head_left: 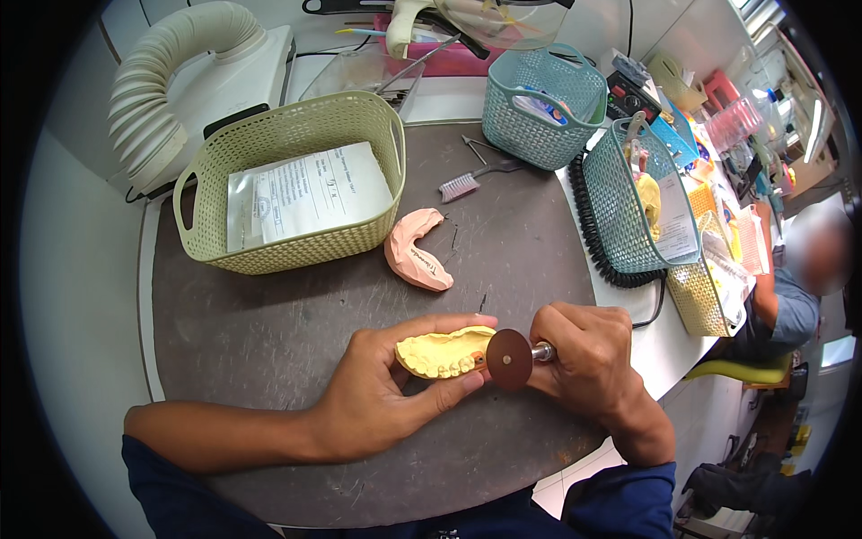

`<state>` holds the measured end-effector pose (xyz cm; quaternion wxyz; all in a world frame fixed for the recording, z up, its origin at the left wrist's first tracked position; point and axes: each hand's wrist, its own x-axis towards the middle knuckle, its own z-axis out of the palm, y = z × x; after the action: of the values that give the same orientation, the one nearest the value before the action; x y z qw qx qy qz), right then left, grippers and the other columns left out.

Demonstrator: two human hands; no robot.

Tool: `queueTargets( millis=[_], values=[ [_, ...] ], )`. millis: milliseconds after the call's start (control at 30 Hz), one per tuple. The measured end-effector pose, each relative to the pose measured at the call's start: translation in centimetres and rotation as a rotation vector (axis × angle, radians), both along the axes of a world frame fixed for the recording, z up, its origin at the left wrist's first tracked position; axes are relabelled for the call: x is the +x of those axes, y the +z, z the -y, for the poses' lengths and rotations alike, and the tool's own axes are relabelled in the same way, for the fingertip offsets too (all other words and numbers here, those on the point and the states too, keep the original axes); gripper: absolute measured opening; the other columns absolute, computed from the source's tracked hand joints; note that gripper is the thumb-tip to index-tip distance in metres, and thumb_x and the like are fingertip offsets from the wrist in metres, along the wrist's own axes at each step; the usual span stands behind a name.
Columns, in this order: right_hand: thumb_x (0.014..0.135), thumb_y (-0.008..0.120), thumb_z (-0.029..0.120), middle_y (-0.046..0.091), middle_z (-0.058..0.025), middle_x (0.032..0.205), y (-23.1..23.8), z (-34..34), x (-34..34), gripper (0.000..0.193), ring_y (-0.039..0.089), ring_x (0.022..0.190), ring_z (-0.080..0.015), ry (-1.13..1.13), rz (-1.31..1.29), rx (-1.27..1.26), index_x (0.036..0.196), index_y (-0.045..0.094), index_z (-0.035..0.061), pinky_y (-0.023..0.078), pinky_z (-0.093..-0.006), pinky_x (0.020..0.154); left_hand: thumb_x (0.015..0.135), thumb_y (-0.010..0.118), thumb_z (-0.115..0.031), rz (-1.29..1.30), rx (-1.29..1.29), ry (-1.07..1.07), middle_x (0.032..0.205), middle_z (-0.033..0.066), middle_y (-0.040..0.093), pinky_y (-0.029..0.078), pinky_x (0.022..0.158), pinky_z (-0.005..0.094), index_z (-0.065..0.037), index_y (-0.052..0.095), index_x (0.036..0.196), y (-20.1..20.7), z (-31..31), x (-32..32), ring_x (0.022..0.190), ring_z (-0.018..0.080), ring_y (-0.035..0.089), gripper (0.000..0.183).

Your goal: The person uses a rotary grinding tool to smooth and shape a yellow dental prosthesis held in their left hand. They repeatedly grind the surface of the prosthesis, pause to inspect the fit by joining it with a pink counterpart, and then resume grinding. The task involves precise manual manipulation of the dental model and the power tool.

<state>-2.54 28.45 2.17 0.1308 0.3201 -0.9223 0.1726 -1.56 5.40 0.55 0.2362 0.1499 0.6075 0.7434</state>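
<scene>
A yellow dental cast (437, 353) with a row of teeth along its near edge sits in my left hand (377, 382), fingers behind it and thumb in front. My right hand (588, 364) is closed around a metal rotary handpiece (543, 351). On the handpiece's tip a round dark brown disc (509, 359) stands at the right end of the cast, overlapping it in view; whether they touch I cannot tell. A small orange-brown spot (479, 360) shows on the cast beside the disc. Beyond my hands lies a pink horseshoe-shaped cast (416, 254) with handwriting on it.
A green basket (296, 256) holding papers stands at the back left, near a white ribbed hose (144, 99). Behind lie a brush (460, 186) and a blue basket (539, 139). More baskets and a coiled black cord (588, 225) line the right; a person (790, 287) sits beyond.
</scene>
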Motion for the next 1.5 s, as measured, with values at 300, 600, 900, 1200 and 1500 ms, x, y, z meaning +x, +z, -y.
queueTargets(
  millis=[300,600,900,1200,1500],
  values=[
    [0.069,0.085,0.042,0.049,-0.0015,0.053,-0.01,0.06,-0.06,0.049,0.055,0.044,-0.0177,-0.002,0.003,0.009,0.065,0.047,0.0111,0.040,-0.0313,0.041,0.091,0.068,-0.004,-0.022,-0.016,-0.006,0.117,0.0102,0.067,0.050,0.093,0.0262,0.004,0.054,0.133,-0.14,0.06,-0.06,0.105,0.0109,0.062,0.044],
    [0.069,0.084,0.043,0.048,-0.0015,0.053,-0.12,0.03,-0.06,0.049,0.055,0.044,-0.0182,0.002,0.008,0.004,0.066,0.047,0.0111,0.040,-0.0315,0.041,0.091,0.068,-0.005,-0.043,-0.022,-0.004,0.116,0.0103,0.067,0.050,0.094,0.0266,0.004,0.055,0.132,-0.19,0.09,-0.08,0.105,0.0115,0.063,0.044],
    [0.069,0.084,0.044,0.048,-0.0013,0.053,-0.16,0.05,-0.03,0.049,0.054,0.043,-0.0177,0.002,0.011,0.000,0.066,0.047,0.0112,0.040,-0.0313,0.040,0.091,0.068,-0.005,-0.040,-0.027,-0.016,0.115,0.0108,0.068,0.050,0.093,0.0267,0.005,0.055,0.132,-0.07,0.09,-0.12,0.105,0.0117,0.063,0.044],
    [0.068,0.085,0.043,0.047,-0.0012,0.053,-0.13,0.12,-0.07,0.050,0.054,0.043,-0.0177,0.007,-0.001,0.006,0.065,0.046,0.0113,0.040,-0.0314,0.040,0.091,0.069,-0.005,-0.030,-0.035,-0.015,0.115,0.0112,0.068,0.050,0.094,0.0270,0.005,0.055,0.132,-0.22,0.11,-0.12,0.105,0.0122,0.063,0.044],
    [0.067,0.085,0.043,0.047,-0.0011,0.052,-0.08,0.04,-0.05,0.050,0.053,0.043,-0.0175,0.007,-0.002,0.002,0.065,0.047,0.0110,0.040,-0.0314,0.040,0.091,0.069,-0.006,-0.045,-0.035,-0.024,0.116,0.0114,0.068,0.050,0.094,0.0273,0.005,0.055,0.132,-0.13,0.18,-0.14,0.105,0.0123,0.063,0.044]
  ],
)
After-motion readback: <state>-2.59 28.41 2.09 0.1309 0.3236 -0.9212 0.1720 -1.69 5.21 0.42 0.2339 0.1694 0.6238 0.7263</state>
